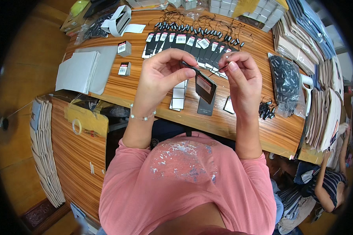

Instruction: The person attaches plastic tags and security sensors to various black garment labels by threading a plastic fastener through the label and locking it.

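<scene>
My left hand (164, 70) pinches a black hang tag (205, 89) at its top end between thumb and forefinger. The tag hangs tilted over the table and bears a pink-and-white sticker. Close by on the right, my right hand (243, 76) has its thumb and forefinger closed on a thin black string (219, 71) running toward the tag's top. Behind my hands lies a fanned row of black hang tags (188, 46) with stickers, their strings spread away from me. Below the held tag are another black tag (205, 108) and a strip of white labels (178, 98).
At right lie a clear bag of black string fasteners (283, 78), a small loose pile of them (266, 109) and stacked bagged garments (298, 43). White sheets (76, 72) and two small card stacks (124, 47) sit left. Another person's arm (321, 176) shows at lower right.
</scene>
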Motion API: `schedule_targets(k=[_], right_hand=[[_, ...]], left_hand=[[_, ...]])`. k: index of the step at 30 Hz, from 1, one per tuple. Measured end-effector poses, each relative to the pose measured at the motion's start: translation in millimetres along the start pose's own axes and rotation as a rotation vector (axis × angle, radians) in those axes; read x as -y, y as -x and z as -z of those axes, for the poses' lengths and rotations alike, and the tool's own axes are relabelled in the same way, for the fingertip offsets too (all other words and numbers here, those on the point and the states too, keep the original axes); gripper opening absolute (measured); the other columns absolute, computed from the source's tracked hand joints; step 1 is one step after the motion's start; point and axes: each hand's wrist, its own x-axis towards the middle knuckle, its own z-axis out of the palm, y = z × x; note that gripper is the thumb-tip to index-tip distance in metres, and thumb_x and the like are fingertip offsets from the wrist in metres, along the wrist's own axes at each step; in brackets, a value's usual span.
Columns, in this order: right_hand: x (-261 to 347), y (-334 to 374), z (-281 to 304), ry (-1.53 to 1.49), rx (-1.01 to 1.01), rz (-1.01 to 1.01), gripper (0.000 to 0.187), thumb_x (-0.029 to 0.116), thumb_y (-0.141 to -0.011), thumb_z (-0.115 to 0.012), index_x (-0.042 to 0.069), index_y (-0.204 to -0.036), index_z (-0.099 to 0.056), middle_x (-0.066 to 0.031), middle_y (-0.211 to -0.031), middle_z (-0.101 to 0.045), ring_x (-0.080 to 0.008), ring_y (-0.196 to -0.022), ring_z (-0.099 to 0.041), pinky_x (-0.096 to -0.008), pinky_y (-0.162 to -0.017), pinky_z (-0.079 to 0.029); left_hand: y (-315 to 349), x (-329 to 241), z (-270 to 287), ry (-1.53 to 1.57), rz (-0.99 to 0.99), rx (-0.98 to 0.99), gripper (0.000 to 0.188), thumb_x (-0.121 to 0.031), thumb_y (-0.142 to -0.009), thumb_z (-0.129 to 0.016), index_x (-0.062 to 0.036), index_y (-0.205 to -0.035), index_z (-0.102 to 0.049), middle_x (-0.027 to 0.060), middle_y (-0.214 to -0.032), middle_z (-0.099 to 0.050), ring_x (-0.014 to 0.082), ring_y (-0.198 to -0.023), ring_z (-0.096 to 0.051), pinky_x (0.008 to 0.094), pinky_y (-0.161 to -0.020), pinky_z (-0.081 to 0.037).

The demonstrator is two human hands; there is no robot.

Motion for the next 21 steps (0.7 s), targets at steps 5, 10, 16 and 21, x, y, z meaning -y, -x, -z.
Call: schedule_targets(k=[5, 10, 16, 21], right_hand=[[-1.7, 3.5, -6.2, 0.043, 0.056, -0.013, 0.008, 0.001, -0.082, -0.056, -0.001, -0.089, -0.053, -0.0079, -0.088, -0.058, -0.0133, -0.081, -0.058, -0.0242, -0.074, -0.046], [-3.2, 9.5, -18.1, 0.028, 0.04, -0.023, 0.014, -0.004, -0.079, -0.058, -0.003, -0.091, -0.051, -0.0069, -0.086, -0.056, -0.0134, -0.079, -0.059, -0.0231, -0.071, -0.047], [-4.4, 10.0, -18.6, 0.154, 0.032, 0.001, 0.016, -0.005, -0.077, -0.058, -0.003, -0.091, -0.049, -0.0061, -0.085, -0.054, -0.0105, -0.078, -0.057, -0.0216, -0.07, -0.047], [-4.7, 10.1, -17.5, 0.127, 0.011, 0.008, 0.017, -0.005, -0.077, -0.059, -0.002, -0.091, -0.05, -0.0049, -0.084, -0.054, -0.0089, -0.077, -0.055, -0.0206, -0.069, -0.046]], left_hand=[[2.8, -9.8, -13.5, 0.044, -0.023, -0.117, 0.021, 0.004, -0.072, -0.065, 0.0015, -0.091, -0.055, 0.006, -0.087, -0.058, 0.0113, -0.081, -0.056, 0.023, -0.073, -0.046], [2.4, -2.9, -10.5, -0.078, -0.1, -0.126, 0.025, 0.005, -0.071, -0.066, 0.0012, -0.093, -0.055, 0.0058, -0.088, -0.058, 0.0108, -0.081, -0.056, 0.0227, -0.072, -0.046], [1.6, 0.1, -14.5, -0.031, -0.066, -0.128, 0.026, 0.005, -0.071, -0.066, 0.0013, -0.093, -0.054, 0.0062, -0.088, -0.058, 0.0103, -0.08, -0.057, 0.022, -0.07, -0.047], [1.5, 2.2, -11.7, 0.032, -0.037, -0.119, 0.026, 0.006, -0.07, -0.067, 0.0018, -0.092, -0.053, 0.0068, -0.088, -0.058, 0.0107, -0.082, -0.057, 0.022, -0.072, -0.048]])
